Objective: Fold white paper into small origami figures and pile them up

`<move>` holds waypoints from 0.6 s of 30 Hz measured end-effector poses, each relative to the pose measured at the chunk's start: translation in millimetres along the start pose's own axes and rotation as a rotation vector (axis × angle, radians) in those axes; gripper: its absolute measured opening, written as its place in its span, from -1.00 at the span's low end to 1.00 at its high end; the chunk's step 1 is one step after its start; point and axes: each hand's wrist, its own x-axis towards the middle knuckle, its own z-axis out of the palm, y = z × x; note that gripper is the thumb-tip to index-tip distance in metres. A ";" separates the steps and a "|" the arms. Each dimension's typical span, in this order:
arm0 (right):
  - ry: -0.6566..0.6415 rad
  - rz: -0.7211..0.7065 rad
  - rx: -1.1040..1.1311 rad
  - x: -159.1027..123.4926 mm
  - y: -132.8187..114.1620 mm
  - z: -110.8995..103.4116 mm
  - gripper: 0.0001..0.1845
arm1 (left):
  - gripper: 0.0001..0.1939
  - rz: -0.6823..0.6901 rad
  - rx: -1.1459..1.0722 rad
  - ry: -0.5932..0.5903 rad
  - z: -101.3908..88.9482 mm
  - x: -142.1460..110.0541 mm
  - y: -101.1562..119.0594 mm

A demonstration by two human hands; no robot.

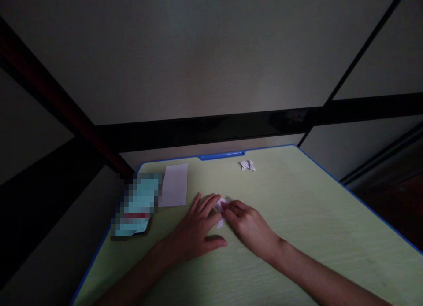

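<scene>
A small folded piece of white paper (220,204) lies on the table between my two hands, partly hidden by the fingers. My left hand (201,226) rests with its fingers spread and its fingertips on the paper's left side, the thumb held apart. From the right, my right hand (245,222) pinches the paper's right side between thumb and fingers. Farther back lies another folded white paper piece (247,165), touched by neither hand.
The light wood-look table (297,200) has a blue rim and a blue handle-like strip (222,156) at its far edge. A flat white sheet (174,185) lies at the back left, beside a pixelated phone-like object (140,204). Panelled doors or walls stand behind.
</scene>
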 end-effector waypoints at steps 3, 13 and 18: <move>0.017 -0.004 0.020 -0.5 0.9 0.7 -0.80 | -0.50 0.018 0.000 -0.003 -0.1 -0.2 -0.2; 0.103 0.143 0.314 -6.4 3.7 0.4 -0.89 | -0.48 0.071 0.055 0.005 -0.7 -0.8 0.0; 0.170 0.283 0.517 -7.6 7.4 -0.3 -0.86 | -0.51 0.082 0.027 0.003 -1.8 -1.7 0.0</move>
